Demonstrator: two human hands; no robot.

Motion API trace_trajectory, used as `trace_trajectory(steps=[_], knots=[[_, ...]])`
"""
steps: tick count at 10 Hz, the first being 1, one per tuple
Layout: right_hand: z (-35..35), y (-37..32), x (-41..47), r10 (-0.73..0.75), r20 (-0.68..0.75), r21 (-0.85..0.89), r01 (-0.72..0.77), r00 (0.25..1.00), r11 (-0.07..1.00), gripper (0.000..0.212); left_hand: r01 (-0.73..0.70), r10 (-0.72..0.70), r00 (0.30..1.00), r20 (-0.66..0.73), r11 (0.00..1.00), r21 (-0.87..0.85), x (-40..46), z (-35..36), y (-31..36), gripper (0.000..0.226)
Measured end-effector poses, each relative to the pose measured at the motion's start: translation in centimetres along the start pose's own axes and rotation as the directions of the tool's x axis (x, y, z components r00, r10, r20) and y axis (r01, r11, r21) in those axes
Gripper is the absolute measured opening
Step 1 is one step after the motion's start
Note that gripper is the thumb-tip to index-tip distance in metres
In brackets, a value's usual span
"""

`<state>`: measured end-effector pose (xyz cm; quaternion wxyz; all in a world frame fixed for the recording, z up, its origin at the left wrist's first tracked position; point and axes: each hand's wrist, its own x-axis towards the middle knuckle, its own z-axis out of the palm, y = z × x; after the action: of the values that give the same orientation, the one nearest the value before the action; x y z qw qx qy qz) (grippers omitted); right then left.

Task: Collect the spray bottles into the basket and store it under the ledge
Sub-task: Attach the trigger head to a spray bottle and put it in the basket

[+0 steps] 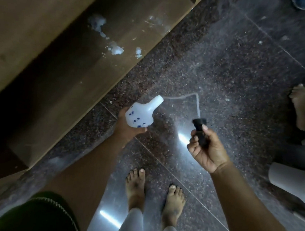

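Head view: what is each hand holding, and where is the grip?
Left hand cups the white bottle by its base. Right hand grips the black spray head by its body, tube trailing.

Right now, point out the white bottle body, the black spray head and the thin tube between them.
white bottle body (142, 114): head view, on its rounded belly, held in the left hand.
black spray head (200, 127): head view, on its collar above the right hand's fingers.
thin tube (197, 103): head view, on the bend near the spray head.
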<state>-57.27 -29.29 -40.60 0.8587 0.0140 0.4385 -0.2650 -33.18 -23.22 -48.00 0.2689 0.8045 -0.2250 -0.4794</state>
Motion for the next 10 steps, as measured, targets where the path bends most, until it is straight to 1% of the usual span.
trace_trajectory(steps=[1,2,3,4,5,6,7,9,10], knots=[[2.4,0.2,-1.5,-0.013,0.073,0.118,0.004,0.997,0.993,0.074,0.004,-0.004,1.0,-0.014,1.0,0.015,-1.7,-1.4,1.3,0.092],[4.7,0.6,-2.8,-0.011,0.107,0.136,-0.004,0.994,0.991,0.071,0.007,-0.006,0.999,-0.054,1.0,0.018,-2.7,-2.2,2.0,0.092],[6.0,1.2,-3.9,0.001,0.089,0.106,-0.01,0.996,0.994,0.074,-0.005,0.006,1.0,-0.015,1.0,0.022,-3.1,-2.6,2.5,0.086],[6.6,1.7,-5.0,0.0,0.074,0.096,-0.007,0.997,0.995,0.075,0.014,-0.014,0.999,-0.04,1.0,0.019,-3.3,-3.0,2.4,0.089],[6.6,1.9,-6.0,-0.004,0.059,0.09,-0.001,0.998,0.996,0.077,0.014,-0.012,0.999,-0.044,0.998,0.058,-3.8,-3.9,2.0,0.091],[6.6,2.1,-6.3,0.018,0.016,0.087,-0.019,1.0,0.996,0.08,0.022,-0.016,0.988,-0.153,0.999,0.039,-4.0,-4.8,0.9,0.092],[7.1,2.5,-6.5,0.034,0.026,0.053,-0.035,0.999,0.998,0.08,0.004,0.004,0.985,-0.17,0.999,0.048,-4.2,-5.3,0.6,0.09],[7.6,2.0,-6.5,0.06,0.026,0.05,-0.061,0.998,0.997,0.071,-0.028,0.037,0.977,-0.209,0.999,0.044,-3.6,-5.9,0.3,0.087],[7.8,2.0,-6.6,0.088,0.019,0.026,-0.089,0.996,0.996,0.07,-0.035,0.044,0.981,-0.189,0.998,0.048,-3.4,-6.4,0.1,0.087]])
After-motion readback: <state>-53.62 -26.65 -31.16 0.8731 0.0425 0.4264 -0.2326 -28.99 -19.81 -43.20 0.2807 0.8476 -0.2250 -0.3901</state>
